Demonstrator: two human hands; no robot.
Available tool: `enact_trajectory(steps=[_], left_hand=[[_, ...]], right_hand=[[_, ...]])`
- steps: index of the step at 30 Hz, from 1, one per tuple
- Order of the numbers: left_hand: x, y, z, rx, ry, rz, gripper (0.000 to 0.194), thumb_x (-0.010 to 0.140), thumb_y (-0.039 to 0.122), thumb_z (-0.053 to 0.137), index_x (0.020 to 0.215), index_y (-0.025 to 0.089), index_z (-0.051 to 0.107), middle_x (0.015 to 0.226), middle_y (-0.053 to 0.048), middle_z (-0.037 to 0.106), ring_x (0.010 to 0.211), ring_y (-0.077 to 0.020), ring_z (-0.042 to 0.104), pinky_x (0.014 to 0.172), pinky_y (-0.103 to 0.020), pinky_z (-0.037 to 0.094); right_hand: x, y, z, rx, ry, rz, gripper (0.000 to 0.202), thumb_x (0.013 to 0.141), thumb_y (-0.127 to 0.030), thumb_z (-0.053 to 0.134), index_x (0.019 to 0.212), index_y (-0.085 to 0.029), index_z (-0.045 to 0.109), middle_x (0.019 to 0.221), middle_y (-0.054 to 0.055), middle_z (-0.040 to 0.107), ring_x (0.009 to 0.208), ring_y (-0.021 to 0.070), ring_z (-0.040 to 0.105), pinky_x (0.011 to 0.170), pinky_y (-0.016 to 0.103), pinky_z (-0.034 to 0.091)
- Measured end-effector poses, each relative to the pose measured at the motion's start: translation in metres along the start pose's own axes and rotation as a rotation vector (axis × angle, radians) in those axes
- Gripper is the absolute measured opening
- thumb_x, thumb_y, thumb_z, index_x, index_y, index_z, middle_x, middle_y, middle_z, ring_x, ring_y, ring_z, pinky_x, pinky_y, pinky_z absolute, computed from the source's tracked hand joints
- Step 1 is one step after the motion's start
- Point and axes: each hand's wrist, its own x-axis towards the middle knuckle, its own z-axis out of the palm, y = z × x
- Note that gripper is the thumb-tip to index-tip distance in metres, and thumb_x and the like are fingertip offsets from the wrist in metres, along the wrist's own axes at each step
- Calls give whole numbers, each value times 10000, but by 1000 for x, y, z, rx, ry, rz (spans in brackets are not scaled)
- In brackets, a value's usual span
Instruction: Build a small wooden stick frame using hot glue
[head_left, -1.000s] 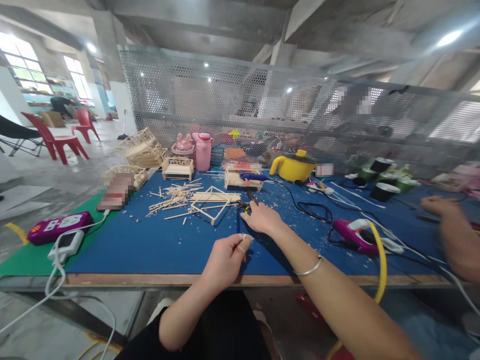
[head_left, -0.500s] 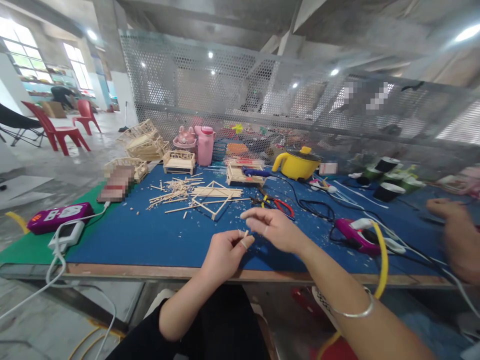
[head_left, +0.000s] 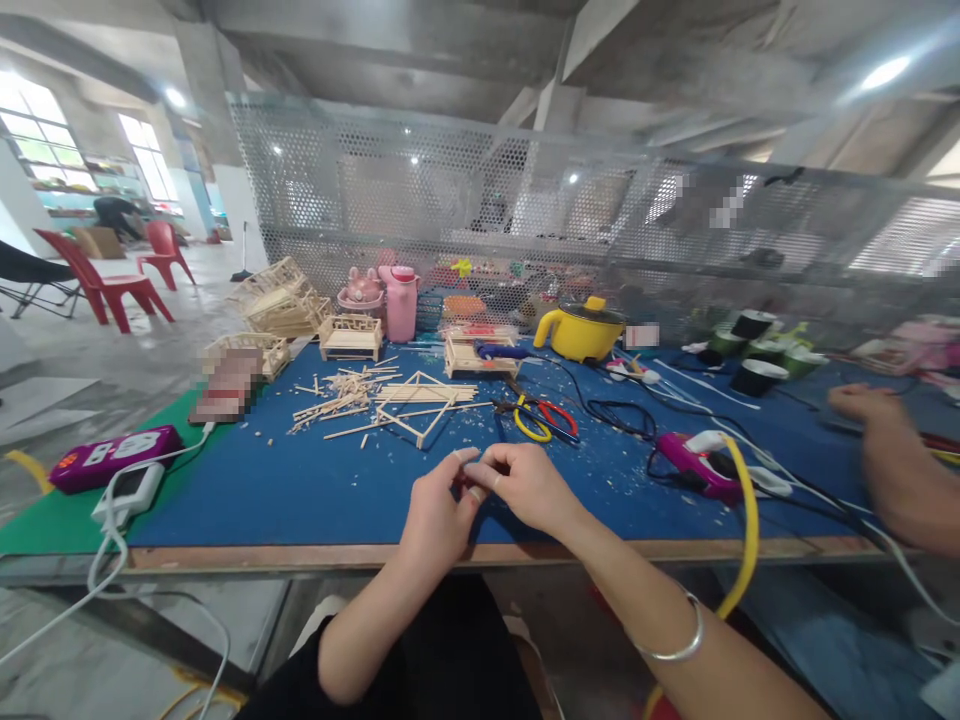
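Note:
My left hand (head_left: 436, 512) is just above the blue table mat (head_left: 300, 500) near the front edge, thumb and fingers pinched. It held a short wooden stick a moment ago; the stick is now hidden by my fingers. My right hand (head_left: 531, 492) meets it, fingertips closed against the left thumb and fingers; whether they grip the stick cannot be made out. Beyond my hands lies a frame of thin wooden sticks (head_left: 421, 440), beside a pile of loose sticks (head_left: 349, 388). Pliers with red and yellow handles (head_left: 559, 420) lie to the right of the frame.
A blue glue gun (head_left: 504, 352) rests on a small wooden bench-like piece (head_left: 469, 366). Farther back stand a yellow pot (head_left: 581, 338) and a pink flask (head_left: 401, 305). A purple power strip (head_left: 697, 470) with cables lies right; another person's hand (head_left: 870, 405) is beyond it.
My right hand has come down and left, from hovering with fingers apart to touching my left fingertips. The stick end seen in my left pinch is now covered. The view has shifted slightly.

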Motion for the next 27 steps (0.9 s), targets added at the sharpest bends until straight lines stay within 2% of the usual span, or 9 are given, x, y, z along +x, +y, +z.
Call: enact_trajectory(steps=[3,5,7,10,12,14,18,22,27], left_hand=[[2,-1,-3,-248,17,-88,377,747,298,635,1100,166,632,699,19,618,609,-103,543,618,-234,448],[4,1,-5,-451,39,-205,431,693,369,699,1053,141,634,672,20,613,590,-97,559,599,-231,462],[5,4,-9,-602,58,-313,483,606,415,767,974,134,630,691,-5,651,610,-108,601,595,-231,482],[5,8,-13,-699,77,-381,503,558,467,794,895,144,605,741,-40,691,632,-118,634,555,-208,484],[5,7,-14,-699,70,-372,474,582,499,774,845,147,596,758,-44,691,634,-115,634,523,-190,472],[5,6,-14,-676,71,-338,446,619,523,744,803,148,588,750,-36,676,629,-106,621,505,-180,461],[5,1,-13,-639,94,-264,421,652,536,713,744,152,568,658,3,616,562,-79,553,478,-173,425],[4,0,-12,-635,95,-241,395,672,515,709,742,153,565,625,20,588,534,-65,516,479,-171,401],[4,-2,-12,-639,88,-223,405,719,535,668,685,167,503,587,46,545,502,-50,472,489,-171,386]], right_hand=[[9,17,-23,-119,157,-4,377,913,-446,403,923,-185,674,863,45,705,775,171,622,687,254,451],[17,37,-41,-476,328,184,395,915,-422,400,1086,-158,639,962,109,696,880,218,614,760,298,444],[25,57,-52,-685,262,324,375,849,-371,514,1123,-144,634,1045,150,679,947,262,606,771,322,442],[29,72,-49,-708,130,339,217,819,-258,526,900,-201,719,914,95,718,848,231,642,710,284,446],[29,70,-41,-697,61,303,203,823,-281,530,834,-243,729,878,49,727,825,198,651,686,247,446],[31,67,-38,-700,38,272,225,837,-357,528,912,-270,722,963,33,719,884,189,646,709,234,450],[41,70,-46,-788,87,337,329,874,-303,470,1116,-187,660,1118,142,659,1006,259,613,791,328,451],[47,76,-48,-843,37,382,247,834,-230,521,961,-158,720,996,175,683,957,278,631,777,351,454],[54,74,-49,-805,-34,360,364,896,-410,436,869,-213,740,981,122,705,948,241,636,756,293,447]])
